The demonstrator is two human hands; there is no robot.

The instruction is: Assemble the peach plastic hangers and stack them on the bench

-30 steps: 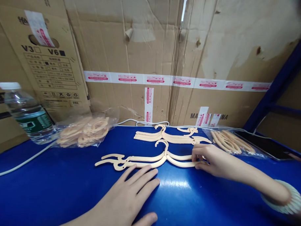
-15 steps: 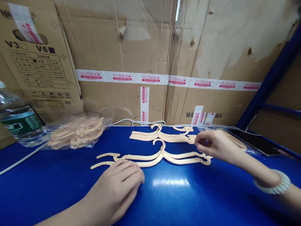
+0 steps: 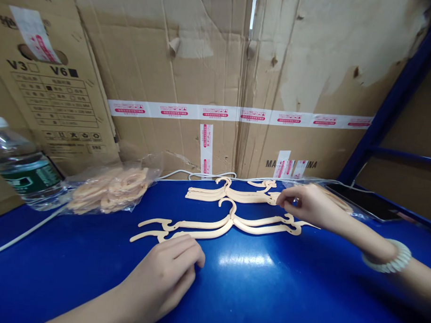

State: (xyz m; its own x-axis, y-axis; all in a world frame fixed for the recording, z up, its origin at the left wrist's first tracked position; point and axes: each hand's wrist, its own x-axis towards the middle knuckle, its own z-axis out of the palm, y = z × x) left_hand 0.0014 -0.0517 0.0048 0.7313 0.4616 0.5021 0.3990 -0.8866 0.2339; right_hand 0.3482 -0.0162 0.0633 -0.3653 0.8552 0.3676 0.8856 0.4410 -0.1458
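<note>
A cream plastic hanger (image 3: 220, 224) lies flat on the blue table (image 3: 253, 285), its arms spread left and right. My left hand (image 3: 167, 273) rests near its left arm with fingers curled under, touching the table just below the hanger. My right hand (image 3: 304, 204) hovers by the hanger's right end, thumb and forefinger pinched together; I cannot make out anything between them. Behind lies a small stack of the same hangers (image 3: 235, 195).
A clear bag of cream parts (image 3: 110, 188) and a water bottle (image 3: 22, 166) sit at the left, with a white cable (image 3: 22, 235). Another bag of parts (image 3: 336, 198) and a dark phone (image 3: 367, 202) lie at the right. Cardboard boxes (image 3: 204, 76) wall the back.
My left hand went from flat with fingers spread to curled. My right hand lifted off the hanger's right end and moved back toward the stack.
</note>
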